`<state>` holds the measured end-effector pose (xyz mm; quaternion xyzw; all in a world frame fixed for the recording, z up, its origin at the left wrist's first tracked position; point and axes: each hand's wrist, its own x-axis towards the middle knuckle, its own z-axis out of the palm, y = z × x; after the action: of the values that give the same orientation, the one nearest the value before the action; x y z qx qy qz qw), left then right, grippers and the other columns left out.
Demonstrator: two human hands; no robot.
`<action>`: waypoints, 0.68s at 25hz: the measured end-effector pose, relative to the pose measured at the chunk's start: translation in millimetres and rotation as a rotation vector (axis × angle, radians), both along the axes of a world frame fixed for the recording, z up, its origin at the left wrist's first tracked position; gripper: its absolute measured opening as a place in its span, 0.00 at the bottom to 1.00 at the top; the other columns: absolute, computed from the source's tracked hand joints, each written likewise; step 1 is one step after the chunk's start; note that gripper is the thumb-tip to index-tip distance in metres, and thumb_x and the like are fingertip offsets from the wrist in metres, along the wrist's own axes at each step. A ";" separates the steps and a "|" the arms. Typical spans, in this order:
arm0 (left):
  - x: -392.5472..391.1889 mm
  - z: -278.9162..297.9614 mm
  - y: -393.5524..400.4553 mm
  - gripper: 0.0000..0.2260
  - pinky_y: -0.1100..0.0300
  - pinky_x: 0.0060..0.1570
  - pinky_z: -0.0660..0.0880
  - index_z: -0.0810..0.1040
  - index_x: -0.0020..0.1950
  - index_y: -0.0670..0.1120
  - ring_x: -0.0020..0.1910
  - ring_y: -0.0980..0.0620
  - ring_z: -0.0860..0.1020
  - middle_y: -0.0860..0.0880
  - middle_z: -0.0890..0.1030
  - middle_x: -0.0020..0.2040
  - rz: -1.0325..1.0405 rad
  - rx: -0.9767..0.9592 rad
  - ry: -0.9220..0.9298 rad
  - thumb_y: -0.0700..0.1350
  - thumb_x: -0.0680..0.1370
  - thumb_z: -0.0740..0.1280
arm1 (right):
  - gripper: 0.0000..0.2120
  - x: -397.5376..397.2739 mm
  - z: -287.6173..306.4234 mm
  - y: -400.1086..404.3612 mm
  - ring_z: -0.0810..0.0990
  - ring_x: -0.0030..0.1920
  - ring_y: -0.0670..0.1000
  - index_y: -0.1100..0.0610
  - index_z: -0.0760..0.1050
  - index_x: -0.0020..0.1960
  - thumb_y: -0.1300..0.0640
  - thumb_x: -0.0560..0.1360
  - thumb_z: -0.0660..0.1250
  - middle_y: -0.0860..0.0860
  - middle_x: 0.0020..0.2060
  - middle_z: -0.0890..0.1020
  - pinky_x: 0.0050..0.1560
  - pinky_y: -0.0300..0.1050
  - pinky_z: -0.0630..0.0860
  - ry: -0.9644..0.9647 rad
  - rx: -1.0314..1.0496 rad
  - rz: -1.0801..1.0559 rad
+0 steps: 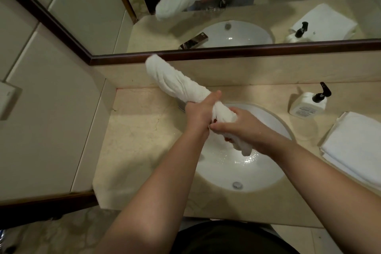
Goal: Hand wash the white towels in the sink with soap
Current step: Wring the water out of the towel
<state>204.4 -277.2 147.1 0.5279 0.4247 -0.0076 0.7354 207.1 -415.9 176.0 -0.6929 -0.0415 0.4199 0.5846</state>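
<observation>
- We grip the twisted, ropy terry towel (181, 82) with both hands: left hand (199, 116), right hand (245, 128), clamped over the glossy oval sink (268, 171).
- Folded towels (354, 146) lie right on the marbled counter (140, 130).

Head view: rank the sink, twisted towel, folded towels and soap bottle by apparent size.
1. Sink
2. Twisted towel and folded towels: look alike; the fold is cut off by the frame edge, so unranked
3. Soap bottle
</observation>
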 end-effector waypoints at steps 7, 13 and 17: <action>-15.1 -5.3 30.9 0.22 0.52 0.57 0.78 0.74 0.65 0.36 0.56 0.43 0.80 0.39 0.82 0.55 -0.026 -0.512 -0.183 0.52 0.81 0.59 | 0.11 -6.2 -2.6 12.5 0.66 0.24 0.47 0.59 0.73 0.50 0.53 0.74 0.69 0.53 0.32 0.75 0.28 0.42 0.56 0.243 0.052 -0.206; -14.0 -15.9 18.6 0.25 0.47 0.62 0.72 0.80 0.56 0.46 0.46 0.47 0.78 0.45 0.81 0.47 -0.104 -0.590 -0.491 0.61 0.68 0.76 | 0.22 5.7 -14.2 7.8 0.67 0.19 0.43 0.62 0.78 0.45 0.48 0.59 0.76 0.50 0.29 0.72 0.22 0.32 0.58 0.830 0.531 -0.017; -5.7 -2.5 23.1 0.12 0.48 0.60 0.73 0.78 0.46 0.46 0.55 0.44 0.79 0.45 0.81 0.51 -0.136 -0.751 -0.569 0.52 0.70 0.73 | 0.26 2.6 -6.5 13.8 0.66 0.18 0.43 0.61 0.76 0.49 0.43 0.61 0.76 0.51 0.27 0.72 0.19 0.32 0.61 0.833 0.501 -0.011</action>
<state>198.7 -254.1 144.6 0.2336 0.1385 -0.0638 0.9603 209.8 -402.1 169.6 -0.3042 0.0999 0.6356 0.7025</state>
